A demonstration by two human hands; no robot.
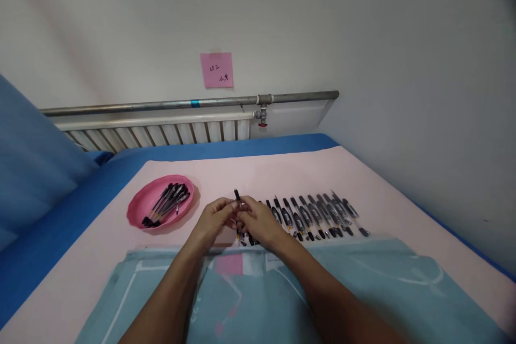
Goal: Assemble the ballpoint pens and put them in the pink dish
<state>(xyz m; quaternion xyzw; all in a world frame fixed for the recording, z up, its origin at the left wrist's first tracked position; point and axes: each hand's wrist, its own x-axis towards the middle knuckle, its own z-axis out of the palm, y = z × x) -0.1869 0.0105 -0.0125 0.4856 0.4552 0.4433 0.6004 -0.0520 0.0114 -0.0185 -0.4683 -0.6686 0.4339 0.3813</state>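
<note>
My left hand (pixel 219 219) and my right hand (pixel 258 219) meet over the pink sheet, fingers closed round one pen (pixel 237 194). Its black end sticks up above the fingertips; the lower part is hidden by my hands. Close to the right hand lie rows of pen parts (pixel 308 212), with dark barrels, clear pieces and small black caps. A few more small parts (pixel 242 237) rest just below my fingers. To the left, a pink dish (pixel 135 208) holds a bundle of pens (pixel 167 204) with black ends.
A pink sheet (pixel 226 172) covers the blue surface (pixel 282 143), with a teal patterned cloth (pixel 342 269) along the near side. Behind stand a white radiator (pixel 161 131) and a metal pipe (pixel 161 106). A pink note (pixel 216 70) hangs on the wall; blue fabric (pixel 36 166) is at left.
</note>
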